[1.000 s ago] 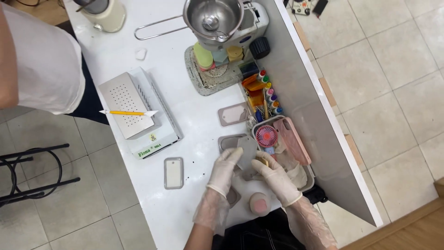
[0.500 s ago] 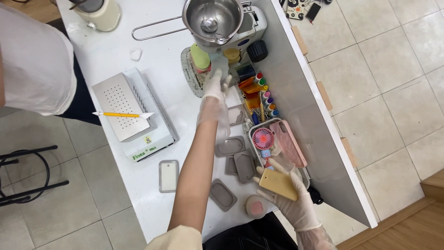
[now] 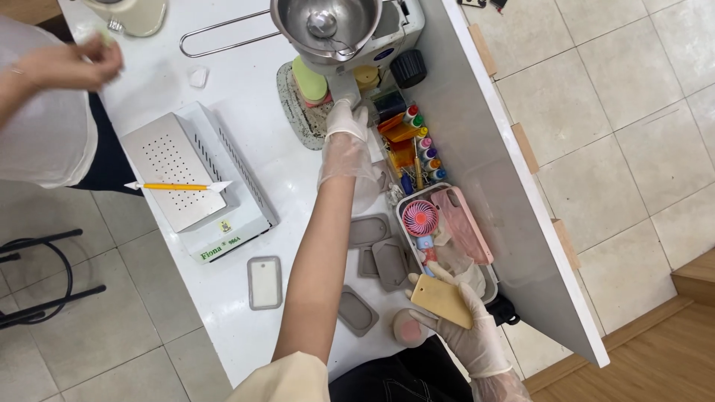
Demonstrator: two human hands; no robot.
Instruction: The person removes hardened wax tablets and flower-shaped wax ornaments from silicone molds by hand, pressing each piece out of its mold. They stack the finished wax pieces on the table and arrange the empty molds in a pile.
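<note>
Two gloved hands: nearest us, our right hand (image 3: 462,327) grips a tan rectangular slab (image 3: 442,300) beside the tray (image 3: 485,277); farther along the bench (image 3: 246,160), our left hand (image 3: 346,141), fingers loosely extended, should reach steadily toward the stacked coloured discs (image 3: 311,82).

Small round blue label (image 3: 384,54) on the white machine body beside the steel bowl, near the table's far end; narrow green-and-white strip label (image 3: 220,243) along the front edge of the perforated white box, with a small square yellow sticker (image 3: 224,225) just above it; no screens lit, no signs.
</note>
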